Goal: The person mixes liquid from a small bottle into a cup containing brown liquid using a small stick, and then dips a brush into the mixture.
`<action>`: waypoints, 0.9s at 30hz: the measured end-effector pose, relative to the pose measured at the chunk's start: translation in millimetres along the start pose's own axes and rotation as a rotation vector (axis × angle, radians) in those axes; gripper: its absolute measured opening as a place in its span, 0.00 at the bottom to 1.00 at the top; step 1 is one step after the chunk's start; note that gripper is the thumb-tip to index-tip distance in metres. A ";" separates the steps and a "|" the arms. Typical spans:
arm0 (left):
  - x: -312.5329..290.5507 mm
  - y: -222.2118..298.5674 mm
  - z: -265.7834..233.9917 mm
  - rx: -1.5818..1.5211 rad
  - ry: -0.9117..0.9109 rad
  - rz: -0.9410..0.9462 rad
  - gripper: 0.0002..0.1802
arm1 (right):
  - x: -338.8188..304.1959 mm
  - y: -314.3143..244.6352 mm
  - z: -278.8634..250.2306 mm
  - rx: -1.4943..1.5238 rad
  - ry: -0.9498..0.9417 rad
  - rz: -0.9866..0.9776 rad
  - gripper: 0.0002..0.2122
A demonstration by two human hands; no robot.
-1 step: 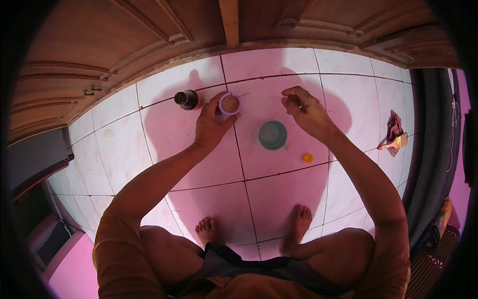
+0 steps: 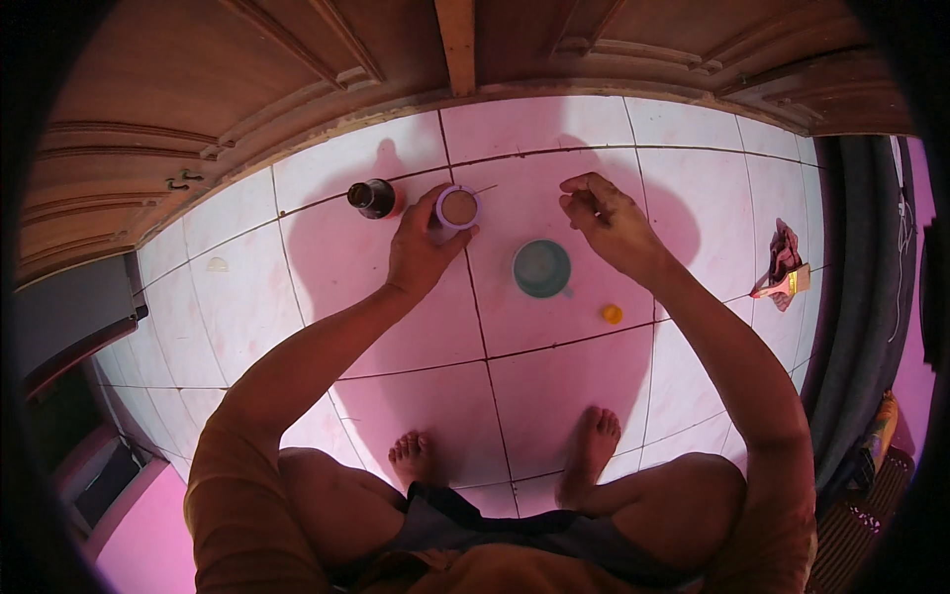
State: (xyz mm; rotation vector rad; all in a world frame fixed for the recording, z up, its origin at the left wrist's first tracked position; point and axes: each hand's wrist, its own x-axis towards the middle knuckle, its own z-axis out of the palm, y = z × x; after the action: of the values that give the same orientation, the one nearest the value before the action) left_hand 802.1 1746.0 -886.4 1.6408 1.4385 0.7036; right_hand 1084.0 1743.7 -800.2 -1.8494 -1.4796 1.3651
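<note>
A small round cup (image 2: 478, 209) with a lilac rim sits in the left hand (image 2: 418, 249), a little left of the middle of the tiled floor (image 2: 426, 327). Its round mouth faces up toward the camera, so its long axis runs roughly along the line of sight; any slight tilt is hard to judge. Brown contents (image 2: 458, 207) show within the rim. The fingers wrap its left side and the thumb reaches below it, a curved grip that hides much of the wall. Its base is out of sight, so whether it rests on the tiles cannot be told. A thin dark line juts from the upper right of the rim, too fine to identify.

Just left of the cup stands a dark brown bottle (image 2: 371, 199), its open neck toward the upper left, part of a reddish label visible. To the cup's lower right is a teal mug (image 2: 542, 287), mouth up, handle toward the lower right; what it contains is unclear. The right hand (image 2: 616, 226) hangs above and right of the mug, fingers curled inward; whether they pinch something cannot be told. Below it lies a yellow cap (image 2: 612, 314). Farther right, a paintbrush (image 2: 792, 281) lies by a crumpled cloth (image 2: 783, 247), bristles pointing right.
</note>
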 end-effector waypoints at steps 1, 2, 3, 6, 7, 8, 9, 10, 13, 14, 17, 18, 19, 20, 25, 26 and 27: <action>0.2 -1.6 -0.2 0.002 0.001 0.001 0.38 | -2.7 -4.1 -0.2 0.006 -0.020 0.015 0.15; 1.2 -1.9 -0.5 -0.011 0.007 0.038 0.38 | -5.5 -7.2 0.0 0.013 -0.038 0.031 0.15; 1.4 -2.2 -1.2 -0.024 0.013 0.075 0.38 | -8.5 -10.6 0.9 0.015 -0.035 0.031 0.15; -1.9 8.1 -7.9 -0.092 -0.036 0.021 0.37 | -15.4 -18.1 3.2 0.023 -0.045 0.009 0.15; -2.7 12.0 -10.2 -0.091 -0.039 0.025 0.37 | -17.3 -19.3 3.3 0.035 -0.039 -0.030 0.16; -3.1 16.3 -12.9 -0.053 -0.043 0.051 0.37 | -19.1 -21.2 3.1 0.045 -0.031 -0.069 0.16; -3.5 20.6 -15.3 -0.014 -0.046 0.078 0.37 | -20.2 -23.8 2.7 0.046 -0.024 -0.070 0.16; -3.8 25.0 -17.5 -0.014 -0.049 0.083 0.37 | -20.6 -26.8 2.1 0.063 -0.021 -0.090 0.17; -6.4 42.6 -23.8 0.084 -0.086 0.082 0.37 | -26.8 -40.5 -2.0 0.074 -0.006 -0.130 0.17; -7.6 48.0 -25.9 0.103 -0.086 0.099 0.37 | -30.0 -44.2 -4.2 0.070 -0.003 -0.151 0.18; -12.7 54.0 -26.5 0.120 -0.068 0.184 0.38 | -46.0 -43.5 -8.4 0.085 -0.005 -0.109 0.20; -14.9 55.2 -26.9 0.119 -0.053 0.246 0.38 | -51.6 -41.5 -7.3 0.087 -0.002 -0.114 0.20; -18.7 56.3 -27.5 0.123 -0.051 0.251 0.38 | -57.0 -37.7 -4.8 0.086 -0.007 -0.119 0.21; -21.6 59.5 -28.3 0.122 -0.063 0.258 0.38 | -61.4 -33.9 -3.1 0.086 -0.005 -0.125 0.22; -33.5 73.0 -28.7 0.084 -0.083 0.281 0.39 | -67.7 -13.2 18.1 0.197 0.038 -0.228 0.23; -35.2 74.9 -30.0 0.064 -0.113 0.255 0.39 | -68.7 -16.5 20.5 0.282 0.023 -0.257 0.22; -36.9 76.6 -31.5 0.045 -0.142 0.228 0.39 | -71.4 -20.0 22.7 0.283 0.026 -0.266 0.22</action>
State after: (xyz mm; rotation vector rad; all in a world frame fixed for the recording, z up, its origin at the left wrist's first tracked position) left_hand 808.2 1716.3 -801.0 1.8702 1.1861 0.6695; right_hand 1057.3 1680.8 -763.5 -1.4359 -1.3793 1.3358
